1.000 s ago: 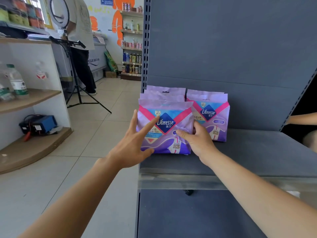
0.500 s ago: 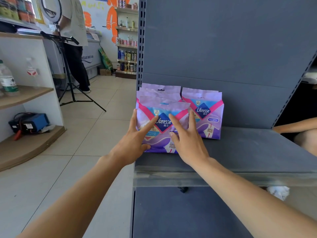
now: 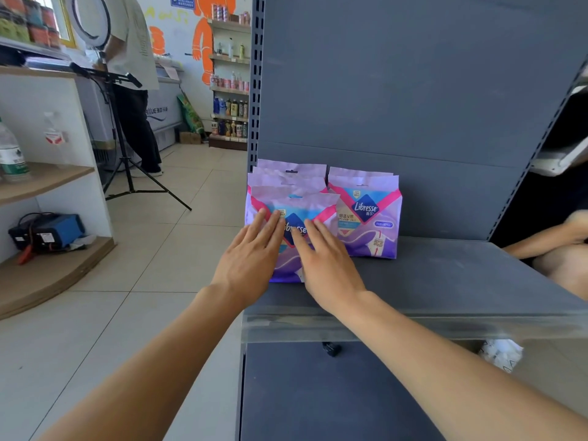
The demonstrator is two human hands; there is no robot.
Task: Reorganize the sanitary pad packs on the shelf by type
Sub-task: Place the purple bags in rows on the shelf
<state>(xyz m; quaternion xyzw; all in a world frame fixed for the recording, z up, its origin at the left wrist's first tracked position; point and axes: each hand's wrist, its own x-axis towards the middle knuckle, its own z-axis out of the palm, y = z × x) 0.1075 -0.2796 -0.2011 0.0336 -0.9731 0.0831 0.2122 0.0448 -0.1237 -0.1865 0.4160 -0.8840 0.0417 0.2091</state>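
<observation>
Purple and pink Libresse pad packs stand in two rows at the left end of a grey metal shelf (image 3: 445, 281). The left row's front pack (image 3: 305, 208) leans back against the packs behind it. My left hand (image 3: 251, 253) lies flat on its left half with fingers straight. My right hand (image 3: 327, 262) presses flat on its right half, fingers straight and pointing up. The right row (image 3: 369, 214) of packs stands upright against the back panel, untouched.
Another person's arm (image 3: 547, 240) reaches in at the right edge of the shelf. A tripod (image 3: 133, 173) with a ring light and a standing person are on the tiled floor to the left. A wooden shelf unit (image 3: 41, 183) holds bottles at far left.
My right hand went from gripping the front pack's lower right edge to lying flat on its face. My left hand's fingers closed together and flattened. The front pack was pushed back against its row.
</observation>
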